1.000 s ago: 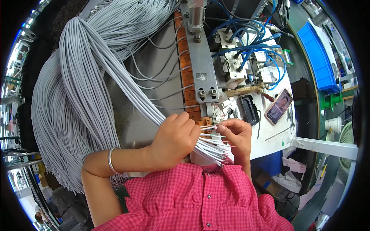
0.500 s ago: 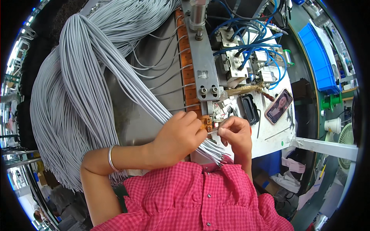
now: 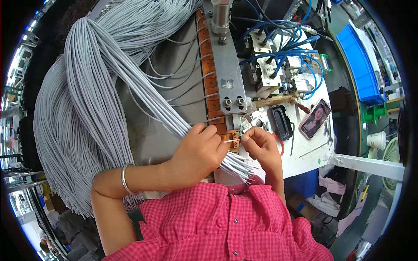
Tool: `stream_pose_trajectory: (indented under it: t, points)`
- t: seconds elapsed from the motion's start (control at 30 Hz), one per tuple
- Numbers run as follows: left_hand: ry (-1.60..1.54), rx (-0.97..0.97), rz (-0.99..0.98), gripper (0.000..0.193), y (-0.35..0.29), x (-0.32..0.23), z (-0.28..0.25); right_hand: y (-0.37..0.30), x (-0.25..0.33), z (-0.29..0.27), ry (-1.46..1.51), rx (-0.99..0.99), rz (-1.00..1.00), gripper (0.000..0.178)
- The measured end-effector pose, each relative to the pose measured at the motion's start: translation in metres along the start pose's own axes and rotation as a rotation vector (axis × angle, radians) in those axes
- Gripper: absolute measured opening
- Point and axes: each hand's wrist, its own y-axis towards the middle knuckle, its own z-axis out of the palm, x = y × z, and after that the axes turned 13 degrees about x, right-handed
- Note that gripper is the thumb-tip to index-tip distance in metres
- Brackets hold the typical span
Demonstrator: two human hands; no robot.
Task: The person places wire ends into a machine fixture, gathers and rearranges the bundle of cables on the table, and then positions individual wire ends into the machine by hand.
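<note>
The left hand (image 3: 198, 148) grips the grey cable bundle (image 3: 167, 117); the right hand (image 3: 242, 138) beside it pinches one white wire (image 3: 231, 140). Beyond them, several single cables (image 3: 200, 99) already reach the orange strip (image 3: 210, 65); many loose ends (image 3: 239, 167) wait below.

Factory workshop: metal fixture (image 3: 229, 65), bundled cables (image 3: 89, 82)

Left of the block row (image 3: 210, 82) lies the cable bundle (image 3: 93, 82); right of it, a phone (image 3: 315, 119) on the table (image 3: 300, 153).

2 hands (image 3: 198, 150); 1 silver bracelet (image 3: 123, 178); 1 phone (image 3: 315, 119); 1 blue bin (image 3: 359, 63); 1 fan (image 3: 392, 161); 1 white bucket (image 3: 376, 140).
</note>
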Motion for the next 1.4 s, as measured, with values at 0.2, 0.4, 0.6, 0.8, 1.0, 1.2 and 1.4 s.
stream_pose_trajectory:
  t: [0.2,0.4,0.6,0.8,1.0,1.2,1.4]
  points:
    - [0.026,0.014,0.001,0.013,-0.003,-0.001,0.003,-0.004,-0.001,0.012,-0.273,-0.235,-0.231,0.007]
    - [0.044,-0.018,-0.003,0.014,-0.002,-0.002,0.003,-0.006,0.002,0.014,-0.465,-0.277,-0.286,0.01]
    - [0.047,-0.018,0.0,0.015,-0.003,-0.002,0.003,-0.007,0.003,0.012,-0.602,-0.213,-0.381,0.009]
    - [0.033,-0.007,0.011,0.015,-0.003,-0.002,0.001,-0.004,0.002,0.008,-0.598,-0.171,-0.419,0.008]
    - [0.036,-0.016,0.016,0.014,-0.002,-0.001,0.001,-0.004,0.0,0.003,-0.647,-0.161,-0.397,0.007]
    - [-0.005,-0.037,-0.001,0.023,-0.002,-0.001,0.0,-0.007,-0.003,0.005,-0.442,-0.28,-0.312,0.009]
    - [-0.039,-0.052,0.02,0.03,-0.001,-0.001,-0.002,-0.008,-0.002,0.008,-0.006,-0.15,-0.365,0.013]
